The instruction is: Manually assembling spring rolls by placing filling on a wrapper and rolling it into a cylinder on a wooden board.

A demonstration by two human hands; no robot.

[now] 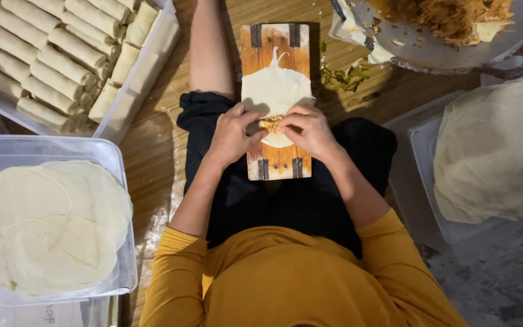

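Note:
A small wooden board [275, 42] rests on my lap, with a thin white wrapper sheet [275, 89] spread over it. A pinch of shredded orange filling [270, 123] lies on the wrapper's near part. My left hand [231, 134] and my right hand [310, 128] meet over that filling, fingertips pinching the near edge of the wrapper around it. Whether the fold has closed over the filling is hidden by my fingers.
A clear tray of several finished pale rolls [62, 57] lies at the top left. A plastic tub [113, 158] holding round wrapper sheets is at the left. A metal pan [455, 54] of shredded filling is top right, above a stack of wrappers [497, 148] on a lid.

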